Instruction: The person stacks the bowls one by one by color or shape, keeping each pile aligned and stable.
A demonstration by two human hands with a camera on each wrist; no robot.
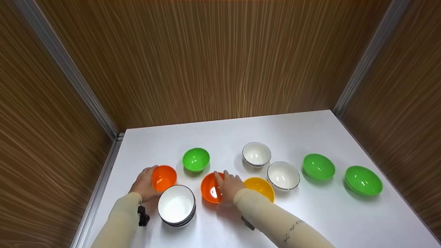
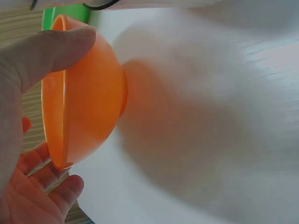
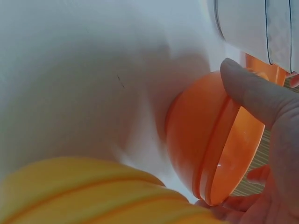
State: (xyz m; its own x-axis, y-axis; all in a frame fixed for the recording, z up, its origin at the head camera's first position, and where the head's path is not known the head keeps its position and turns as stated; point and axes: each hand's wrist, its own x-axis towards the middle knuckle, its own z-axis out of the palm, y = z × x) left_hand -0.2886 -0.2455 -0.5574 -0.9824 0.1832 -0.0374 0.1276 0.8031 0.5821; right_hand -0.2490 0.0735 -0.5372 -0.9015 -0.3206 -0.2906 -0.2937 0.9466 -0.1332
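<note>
My left hand (image 1: 144, 185) grips an orange bowl (image 1: 164, 178) at the left, thumb on one side and fingers on the other. In the left wrist view this orange bowl (image 2: 93, 98) looks single. My right hand (image 1: 231, 187) holds a second orange bowl (image 1: 211, 188) by its sides. The right wrist view shows a doubled rim on that orange bowl (image 3: 201, 135), as of two nested bowls. Between the hands stands a stack of white bowls (image 1: 176, 205) with dark rims. A yellow bowl (image 1: 260, 187), the top of a stack, is partly hidden behind my right forearm.
A small green bowl (image 1: 196, 159) sits behind the orange ones. Two white bowl groups, a rear white bowl (image 1: 256, 154) and a nearer white bowl (image 1: 283, 175), stand right of centre. Farther right are a green bowl (image 1: 318, 166) and another green bowl (image 1: 363, 180). Wood-patterned walls (image 1: 220, 62) enclose the white table (image 1: 155, 137).
</note>
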